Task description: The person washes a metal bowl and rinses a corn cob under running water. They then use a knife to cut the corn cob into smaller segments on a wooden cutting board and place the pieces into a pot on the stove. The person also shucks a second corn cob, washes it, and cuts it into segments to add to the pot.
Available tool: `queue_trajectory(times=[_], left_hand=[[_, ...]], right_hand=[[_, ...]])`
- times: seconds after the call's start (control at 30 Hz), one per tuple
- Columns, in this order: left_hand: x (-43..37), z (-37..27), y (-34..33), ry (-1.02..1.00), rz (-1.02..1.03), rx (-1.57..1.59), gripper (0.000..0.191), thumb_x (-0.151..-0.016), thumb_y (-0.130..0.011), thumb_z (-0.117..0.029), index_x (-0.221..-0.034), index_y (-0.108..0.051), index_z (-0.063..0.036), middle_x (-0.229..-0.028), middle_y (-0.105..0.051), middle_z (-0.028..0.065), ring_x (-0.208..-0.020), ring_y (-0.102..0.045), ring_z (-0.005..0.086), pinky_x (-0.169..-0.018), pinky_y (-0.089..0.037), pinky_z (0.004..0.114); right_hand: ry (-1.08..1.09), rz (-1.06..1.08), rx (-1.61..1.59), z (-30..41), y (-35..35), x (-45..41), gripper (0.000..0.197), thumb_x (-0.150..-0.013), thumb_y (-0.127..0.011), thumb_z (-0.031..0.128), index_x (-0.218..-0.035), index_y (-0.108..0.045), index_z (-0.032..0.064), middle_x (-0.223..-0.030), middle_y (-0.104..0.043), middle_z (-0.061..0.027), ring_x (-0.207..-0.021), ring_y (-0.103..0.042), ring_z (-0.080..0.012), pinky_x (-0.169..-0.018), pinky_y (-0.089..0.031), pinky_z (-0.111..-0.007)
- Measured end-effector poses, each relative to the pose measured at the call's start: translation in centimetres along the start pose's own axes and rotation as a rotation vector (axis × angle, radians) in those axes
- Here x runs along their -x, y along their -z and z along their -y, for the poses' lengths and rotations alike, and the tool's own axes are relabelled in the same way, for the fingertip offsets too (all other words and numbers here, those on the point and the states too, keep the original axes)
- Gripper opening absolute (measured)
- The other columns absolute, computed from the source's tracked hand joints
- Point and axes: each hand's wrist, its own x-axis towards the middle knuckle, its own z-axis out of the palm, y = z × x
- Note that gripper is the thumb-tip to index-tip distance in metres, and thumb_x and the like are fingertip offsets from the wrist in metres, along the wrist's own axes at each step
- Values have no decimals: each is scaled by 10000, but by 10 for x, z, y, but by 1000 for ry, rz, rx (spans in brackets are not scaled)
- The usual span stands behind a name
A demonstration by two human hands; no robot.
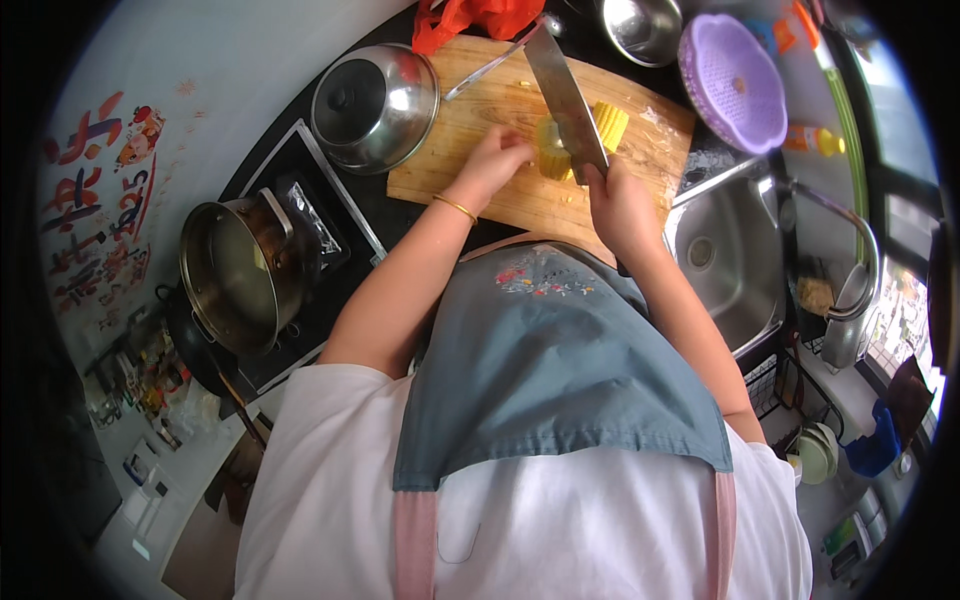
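My right hand (pixel 622 202) grips the handle of a kitchen cleaver (pixel 564 94). Its broad blade points away from me and partly hides the corn below it. One piece of yellow corn cob (pixel 555 163) lies left of the blade, and another corn piece (pixel 610 126) lies to the right. Just left of the nearer corn is my left hand (pixel 499 161), its fingers curled, apart from the cob; whether something small is between the fingertips is unclear. Beneath all this is a wooden cutting board (pixel 480 124) with a few loose kernels on it.
Left of the board stands an upturned steel bowl (pixel 409 97); a pot with liquid (pixel 240 277) sits on the cooktop. A clear-handled utensil (pixel 487 71) and red plastic bag (pixel 487 19) lie at the back. To the right are a purple colander (pixel 731 82) and steel sink (pixel 731 277).
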Motion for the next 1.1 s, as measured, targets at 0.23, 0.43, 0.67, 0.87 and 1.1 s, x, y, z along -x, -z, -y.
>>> queue_trajectory(times=[0.23,0.43,0.67,0.87,1.1], left_hand=[[32,-6,-25,94,301,706,427,-952,-715,-241,-1227,-497,2,-1132,-622,124,-948,-679,238,-831,-608,386],[31,-2,-33,40,167,466,403,-975,-694,-205,-1218,-509,58,-1213,-617,151,-1074,-665,231,-854,-625,375],[30,37,-15,-54,188,200,499,-908,-752,-107,-1311,-507,55,-1213,-644,138,-1084,-652,188,-850,-590,308],[10,55,22,-220,-45,-42,479,-869,-783,-127,-1278,-587,25,-1220,-670,143,-1086,-650,220,-921,-536,335],[31,2,3,-944,-564,-870,436,-804,-819,-288,-1105,-674,-7,-1141,-666,180,-1022,-644,341,-875,-526,412]], right_hand=[[44,-117,-222,-5,5,8,247,-1001,-584,212,-1087,-614,-18,-867,-694,-285,-814,-666,-485,-721,-517,-548],[-42,-24,-234,-18,-2,15,238,-998,-594,206,-1089,-635,-10,-918,-702,-273,-867,-669,-473,-757,-523,-523],[-332,255,-448,-21,18,10,292,-1025,-590,277,-1015,-596,-15,-733,-641,-143,-579,-628,-270,-553,-517,-404],[-460,311,-756,-25,48,6,279,-1040,-582,294,-949,-506,41,-647,-463,17,-471,-441,-100,-425,-402,-303],[-371,272,-517,-32,44,16,320,-1033,-582,309,-936,-546,6,-615,-506,-14,-480,-513,-118,-445,-455,-322]])
